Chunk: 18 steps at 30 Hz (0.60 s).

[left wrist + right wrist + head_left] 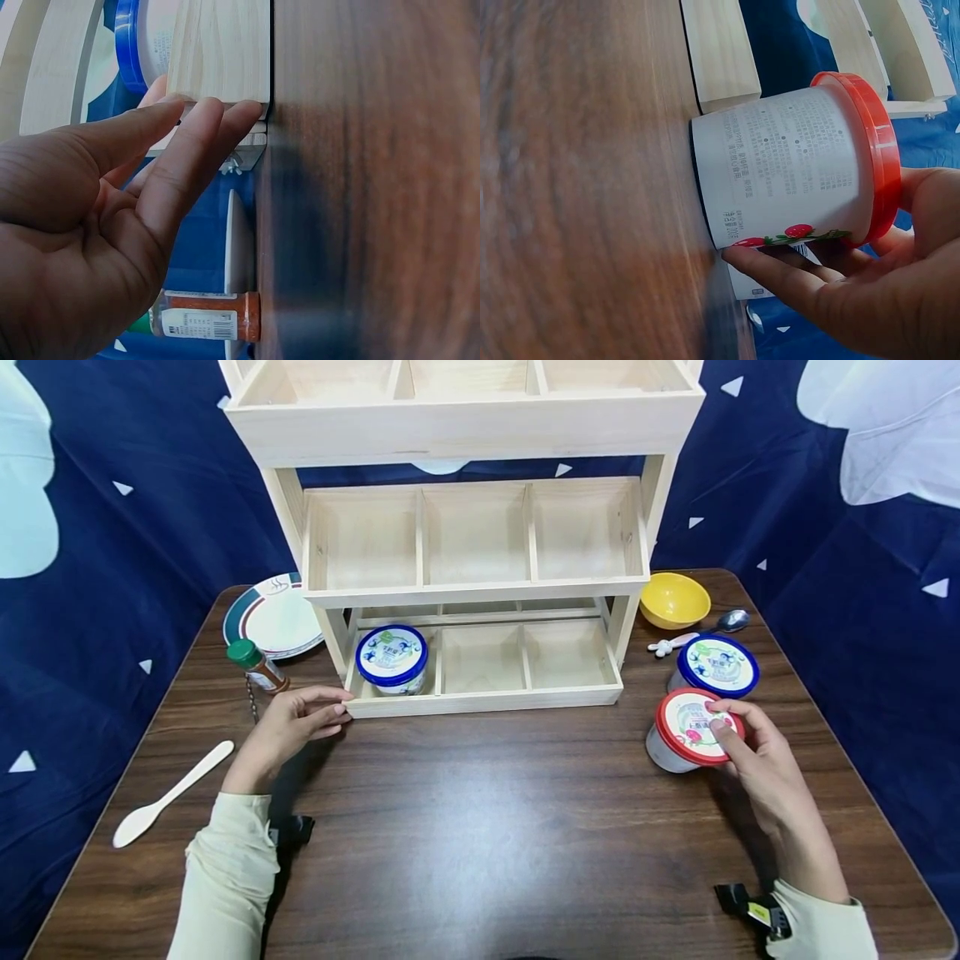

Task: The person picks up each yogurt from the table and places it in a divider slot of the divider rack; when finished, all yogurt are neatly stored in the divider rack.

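Fingers of the right hand (757, 760) are curling around the red-lid cup (688, 731), right of the rack (480, 697); the left hand (296, 722), fingers straight, is touching the rack's front-left corner.

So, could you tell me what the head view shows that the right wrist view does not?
Only the head view shows the left hand touching the front corner of the wooden rack, the blue-lidded tub in its bottom left compartment, the yellow bowl, the plate, the spice bottle and the white spoon. Only the right wrist view shows the print and strawberry picture on the tub's side. Both show the right hand gripping the red-lidded tub on the table.
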Each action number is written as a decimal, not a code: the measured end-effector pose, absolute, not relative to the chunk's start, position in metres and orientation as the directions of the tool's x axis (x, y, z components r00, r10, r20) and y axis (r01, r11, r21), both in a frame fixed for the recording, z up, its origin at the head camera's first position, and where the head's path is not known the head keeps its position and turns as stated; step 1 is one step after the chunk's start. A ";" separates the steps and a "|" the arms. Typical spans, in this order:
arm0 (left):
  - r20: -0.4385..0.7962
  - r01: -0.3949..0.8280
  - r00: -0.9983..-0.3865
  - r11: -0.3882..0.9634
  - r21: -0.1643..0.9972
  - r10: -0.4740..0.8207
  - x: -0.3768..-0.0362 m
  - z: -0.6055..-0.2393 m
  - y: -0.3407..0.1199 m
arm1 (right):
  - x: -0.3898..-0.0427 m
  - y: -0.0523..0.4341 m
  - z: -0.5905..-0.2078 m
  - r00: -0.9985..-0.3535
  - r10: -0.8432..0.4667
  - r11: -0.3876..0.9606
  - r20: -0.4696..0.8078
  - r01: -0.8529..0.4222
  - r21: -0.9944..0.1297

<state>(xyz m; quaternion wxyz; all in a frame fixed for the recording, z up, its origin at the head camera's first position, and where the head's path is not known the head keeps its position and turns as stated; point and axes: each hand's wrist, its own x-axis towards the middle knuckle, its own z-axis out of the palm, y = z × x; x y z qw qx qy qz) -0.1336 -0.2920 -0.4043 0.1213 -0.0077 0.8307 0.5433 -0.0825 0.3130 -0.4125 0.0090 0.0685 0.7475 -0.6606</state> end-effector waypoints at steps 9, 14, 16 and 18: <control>-0.214 -0.153 -0.971 0.408 0.900 0.109 -0.134 -0.404 -0.291 | -0.083 0.314 -0.414 -0.994 0.073 0.035 -0.086 0.089 -0.995; -0.216 -0.152 -0.969 0.402 0.903 0.119 -0.134 -0.406 -0.292 | -0.083 0.313 -0.412 -0.995 0.067 0.037 -0.078 0.080 -0.996; -0.217 -0.153 -0.969 0.401 0.903 0.121 -0.135 -0.407 -0.293 | -0.083 0.311 -0.411 -0.995 0.070 0.064 -0.069 0.073 -0.995; -0.219 -0.155 -0.968 0.398 0.904 0.121 -0.135 -0.408 -0.294 | -0.083 0.309 -0.408 -0.996 0.071 0.114 -0.056 0.064 -0.991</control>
